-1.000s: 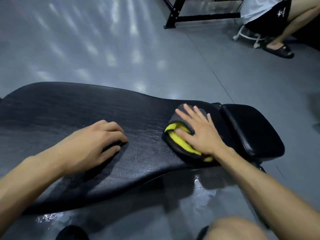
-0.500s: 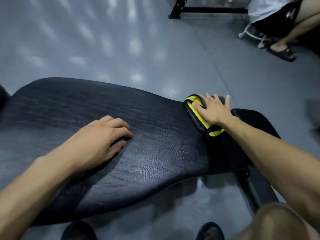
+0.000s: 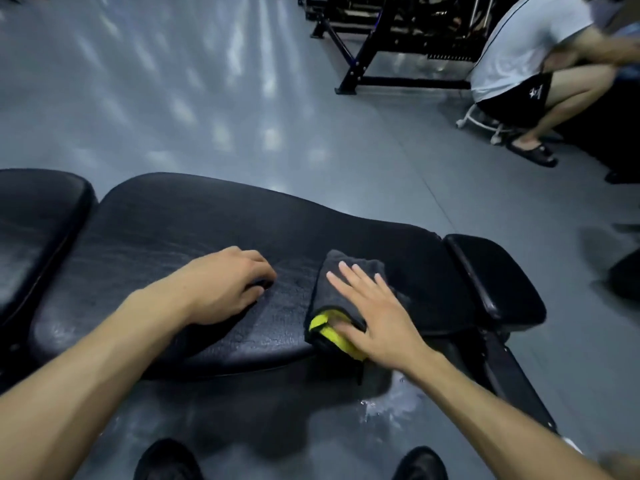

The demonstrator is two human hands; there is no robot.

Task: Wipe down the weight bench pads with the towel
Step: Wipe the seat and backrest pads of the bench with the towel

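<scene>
Head view, looking down over a weight bench on a grey gym floor (image 3: 180,98).

Long back pad (image 3: 194,237): black, textured vinyl, running left to right across the middle of the view. A second black pad (image 3: 38,223) sits just beside its left end; a smaller black pad (image 3: 498,278) sits just beside its right end, separated by a narrow gap.

Towel (image 3: 341,282): dark grey outside, yellow inner face showing at the near fold. It lies folded on the right part of the long back pad, its near edge reaching the pad's near rim.

Right hand (image 3: 377,317): flat on top of the towel, fingers straight and spread, palm pressing down; thumb lies beside the yellow fold.

Left hand (image 3: 225,285): resting on the long back pad left of the towel, not touching it. Fingers curled under against the vinyl, holding nothing.

Near edge: two dark shoes (image 3: 166,460) on the floor, and a wet patch (image 3: 384,407) under the bench's right end.

Far right: another person (image 3: 519,64) crouched beside a black equipment frame (image 3: 356,60), well apart from the bench.
</scene>
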